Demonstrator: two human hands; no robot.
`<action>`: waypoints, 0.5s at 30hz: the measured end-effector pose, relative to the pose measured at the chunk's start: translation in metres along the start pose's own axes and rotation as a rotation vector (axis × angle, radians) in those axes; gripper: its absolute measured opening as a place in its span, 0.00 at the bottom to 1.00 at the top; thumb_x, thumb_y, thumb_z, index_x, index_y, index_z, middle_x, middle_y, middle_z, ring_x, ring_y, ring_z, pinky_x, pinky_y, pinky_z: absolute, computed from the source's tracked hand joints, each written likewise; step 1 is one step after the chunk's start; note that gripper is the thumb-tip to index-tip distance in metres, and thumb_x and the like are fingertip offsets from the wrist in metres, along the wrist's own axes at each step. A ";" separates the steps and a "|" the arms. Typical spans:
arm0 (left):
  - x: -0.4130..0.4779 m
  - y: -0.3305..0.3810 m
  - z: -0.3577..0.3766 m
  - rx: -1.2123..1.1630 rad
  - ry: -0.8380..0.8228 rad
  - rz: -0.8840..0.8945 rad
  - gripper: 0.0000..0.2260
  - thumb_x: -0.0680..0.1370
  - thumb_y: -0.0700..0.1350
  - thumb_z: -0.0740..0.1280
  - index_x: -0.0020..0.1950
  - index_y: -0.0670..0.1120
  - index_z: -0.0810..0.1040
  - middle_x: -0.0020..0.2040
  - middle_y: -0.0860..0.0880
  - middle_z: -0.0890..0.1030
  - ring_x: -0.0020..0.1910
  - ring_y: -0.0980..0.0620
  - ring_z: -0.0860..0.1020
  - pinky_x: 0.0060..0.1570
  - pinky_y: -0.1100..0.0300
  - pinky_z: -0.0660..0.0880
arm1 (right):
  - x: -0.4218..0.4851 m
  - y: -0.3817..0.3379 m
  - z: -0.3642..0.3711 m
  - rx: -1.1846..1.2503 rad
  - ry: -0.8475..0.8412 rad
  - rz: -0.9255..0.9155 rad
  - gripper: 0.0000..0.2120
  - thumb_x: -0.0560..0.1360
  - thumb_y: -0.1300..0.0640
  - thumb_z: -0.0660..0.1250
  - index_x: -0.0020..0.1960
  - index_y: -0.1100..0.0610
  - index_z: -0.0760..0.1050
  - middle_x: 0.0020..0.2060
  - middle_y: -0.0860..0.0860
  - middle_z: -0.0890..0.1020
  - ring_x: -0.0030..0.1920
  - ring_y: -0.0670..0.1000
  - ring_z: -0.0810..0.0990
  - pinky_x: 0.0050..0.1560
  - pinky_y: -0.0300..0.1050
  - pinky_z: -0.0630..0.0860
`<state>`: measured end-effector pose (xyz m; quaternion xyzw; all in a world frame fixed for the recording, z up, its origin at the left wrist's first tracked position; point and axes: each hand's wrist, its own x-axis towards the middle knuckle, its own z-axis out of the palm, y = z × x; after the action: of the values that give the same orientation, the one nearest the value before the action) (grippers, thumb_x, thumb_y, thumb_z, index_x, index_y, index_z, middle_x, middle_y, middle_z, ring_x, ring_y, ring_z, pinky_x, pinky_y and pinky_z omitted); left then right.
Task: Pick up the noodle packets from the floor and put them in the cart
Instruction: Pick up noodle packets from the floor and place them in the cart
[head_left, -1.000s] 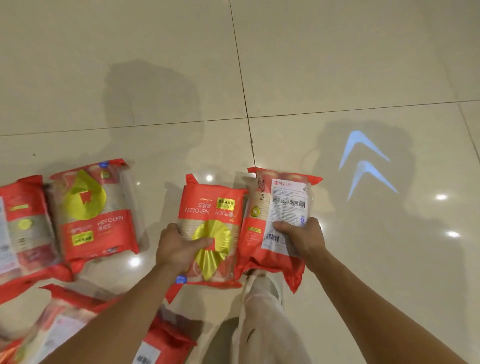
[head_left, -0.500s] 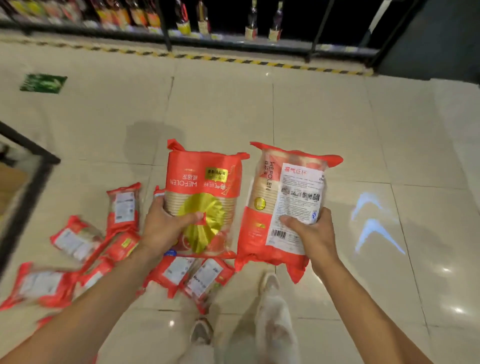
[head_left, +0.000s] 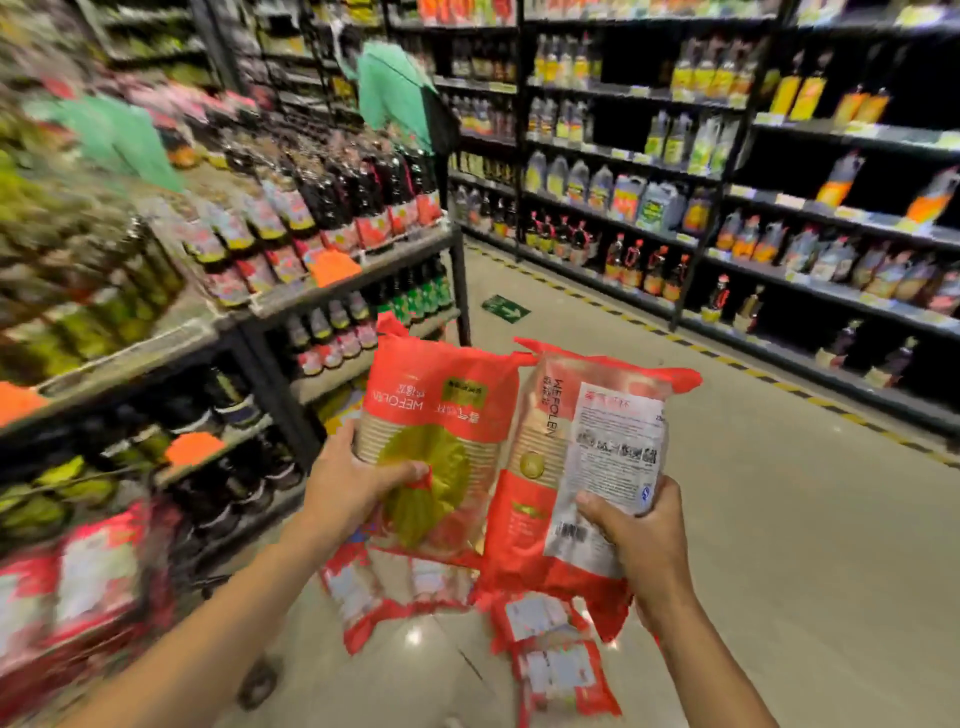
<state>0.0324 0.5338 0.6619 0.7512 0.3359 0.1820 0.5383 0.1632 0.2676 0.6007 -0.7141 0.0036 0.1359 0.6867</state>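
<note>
Lifted clear of the floor (head_left: 779, 519) since a second ago, with the view swung up from bare tiles to a shop aisle: two red noodle packets, one in each hand.

Nearest, in front of the body: left hand (head_left: 353, 488) gripping the left packet (head_left: 441, 415) at its lower left edge, thumb laid across the yellow-green disc on the front, fingers hidden behind. Beside it, right hand (head_left: 644, 540) gripping the right packet (head_left: 587, 431) low on its right side, thumb pressed on the white back label, fingers curled round the edge. Both held upright, side by side, edges touching or nearly so; cannot tell which. Printed WEFOLEN on both, upside down on the left one, running sideways on the right one.

Below the hands, lying flat on the tiles: more packets on the floor (head_left: 379, 597), white labels up, some overlapping.

At lower left, badly blurred: what looks like the cart (head_left: 119, 649), loaded with red packets, a dark wheel (head_left: 257, 686) under it.

Farther left: a black rack (head_left: 249, 312) of dark bottles with red labels, orange tags on the shelf edges.

Past the held packets, on the tiles: a green arrow sign (head_left: 506, 309), then striped tape (head_left: 727, 358) in yellow and black along the foot of the far shelving (head_left: 649, 197), filled with jugs and bottles.

Farthest back, at the aisle corner: a person in a green top (head_left: 389, 88).
</note>
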 end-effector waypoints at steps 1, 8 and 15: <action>-0.012 -0.005 -0.027 0.004 0.054 -0.015 0.29 0.57 0.45 0.86 0.52 0.50 0.75 0.46 0.50 0.84 0.38 0.64 0.81 0.36 0.67 0.76 | -0.010 -0.003 0.020 -0.002 -0.047 -0.014 0.34 0.63 0.62 0.84 0.62 0.58 0.69 0.53 0.54 0.85 0.51 0.55 0.86 0.52 0.57 0.83; -0.099 -0.069 -0.218 -0.082 0.397 -0.120 0.35 0.50 0.57 0.83 0.52 0.54 0.74 0.50 0.49 0.84 0.48 0.49 0.84 0.49 0.47 0.82 | -0.105 -0.015 0.188 -0.054 -0.374 -0.075 0.32 0.66 0.64 0.82 0.63 0.58 0.69 0.53 0.53 0.83 0.50 0.56 0.85 0.47 0.53 0.82; -0.158 -0.168 -0.399 -0.169 0.589 -0.170 0.28 0.62 0.45 0.84 0.53 0.56 0.73 0.50 0.53 0.83 0.46 0.56 0.82 0.40 0.62 0.77 | -0.212 0.003 0.378 -0.101 -0.647 -0.078 0.30 0.67 0.65 0.81 0.62 0.59 0.70 0.52 0.56 0.84 0.48 0.59 0.86 0.45 0.53 0.82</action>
<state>-0.3850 0.7300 0.6612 0.5880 0.5225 0.3732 0.4919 -0.1132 0.6003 0.6328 -0.6667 -0.2488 0.3296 0.6205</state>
